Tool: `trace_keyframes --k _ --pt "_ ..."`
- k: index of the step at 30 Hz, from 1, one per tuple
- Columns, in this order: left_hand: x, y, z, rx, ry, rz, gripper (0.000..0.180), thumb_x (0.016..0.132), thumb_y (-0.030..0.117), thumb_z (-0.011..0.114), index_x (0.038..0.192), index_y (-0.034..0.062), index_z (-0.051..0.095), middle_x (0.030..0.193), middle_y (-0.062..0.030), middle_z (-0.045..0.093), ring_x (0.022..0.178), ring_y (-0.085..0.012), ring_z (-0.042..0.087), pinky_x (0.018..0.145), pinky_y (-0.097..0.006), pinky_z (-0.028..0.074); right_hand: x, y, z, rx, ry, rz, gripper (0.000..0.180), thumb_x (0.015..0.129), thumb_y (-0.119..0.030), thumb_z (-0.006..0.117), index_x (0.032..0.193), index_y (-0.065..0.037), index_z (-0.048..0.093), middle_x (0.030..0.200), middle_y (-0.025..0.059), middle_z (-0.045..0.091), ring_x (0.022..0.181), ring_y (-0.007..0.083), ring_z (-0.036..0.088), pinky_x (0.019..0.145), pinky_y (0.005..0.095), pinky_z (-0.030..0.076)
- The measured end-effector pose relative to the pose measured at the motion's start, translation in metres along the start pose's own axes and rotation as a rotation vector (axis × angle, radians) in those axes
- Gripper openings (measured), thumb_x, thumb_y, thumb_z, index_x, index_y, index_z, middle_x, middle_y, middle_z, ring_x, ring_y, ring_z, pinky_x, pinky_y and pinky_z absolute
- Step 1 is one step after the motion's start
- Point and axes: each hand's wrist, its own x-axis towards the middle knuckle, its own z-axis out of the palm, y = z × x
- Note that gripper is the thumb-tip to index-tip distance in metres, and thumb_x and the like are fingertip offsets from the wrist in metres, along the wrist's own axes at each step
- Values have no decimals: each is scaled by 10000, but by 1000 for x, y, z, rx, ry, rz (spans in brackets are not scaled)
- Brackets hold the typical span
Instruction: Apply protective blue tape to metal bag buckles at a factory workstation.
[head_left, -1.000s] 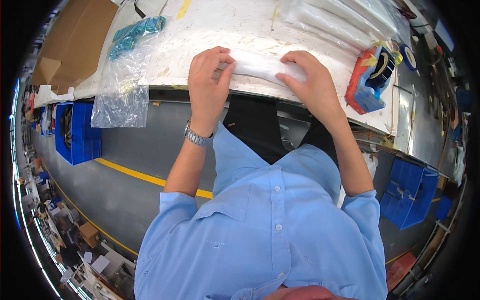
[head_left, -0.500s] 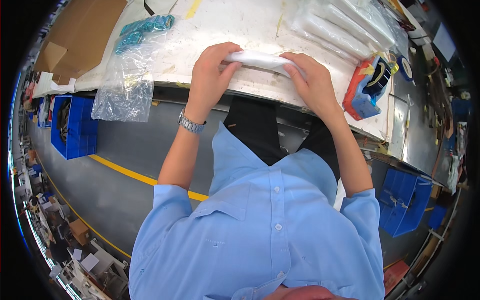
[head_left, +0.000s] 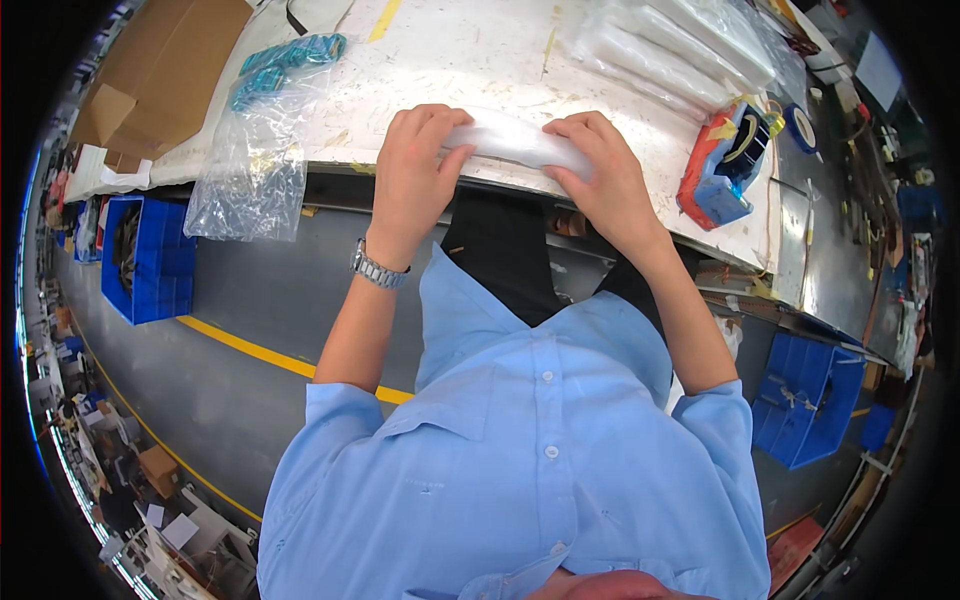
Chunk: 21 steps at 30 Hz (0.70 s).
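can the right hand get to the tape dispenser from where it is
Probably yes. The tape dispenser sits on the table just beside the right hand, with bare tabletop between, though that hand now holds the white packet.

Left hand [head_left: 418, 175] and right hand [head_left: 600, 175] grip a white roll [head_left: 510, 142] at the table [head_left: 480, 60] edge.

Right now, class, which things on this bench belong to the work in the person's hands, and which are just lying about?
In hand:
- white wrapped roll, held at the near table edge
- left hand on one end
- right hand on the other

Lying about:
- clear plastic bag hanging over the edge
- red and blue tape dispenser
- stack of wrapped rolls
- cardboard box
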Motion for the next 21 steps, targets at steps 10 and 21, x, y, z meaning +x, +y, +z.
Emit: trace_keyframes --k 10,21 --pt "10 -1 6 -33 18 111 120 860 10 789 957 42 727 956 -69 722 960 -283 657 862 -388 535 4 3 4 -128 104 -77 311 842 2 803 1127 -41 687 1197 120 637 1146 363 628 951 444 537" --pt "-2 30 14 -86 -149 -29 131 839 36 812 946 67 743 844 -67 679 876 -292 601 824 -416 491 -7 0 7 -164 193 -125 176 820 -13 767 928 -55 635 1014 129 634 1046 350 615 930 476 488"
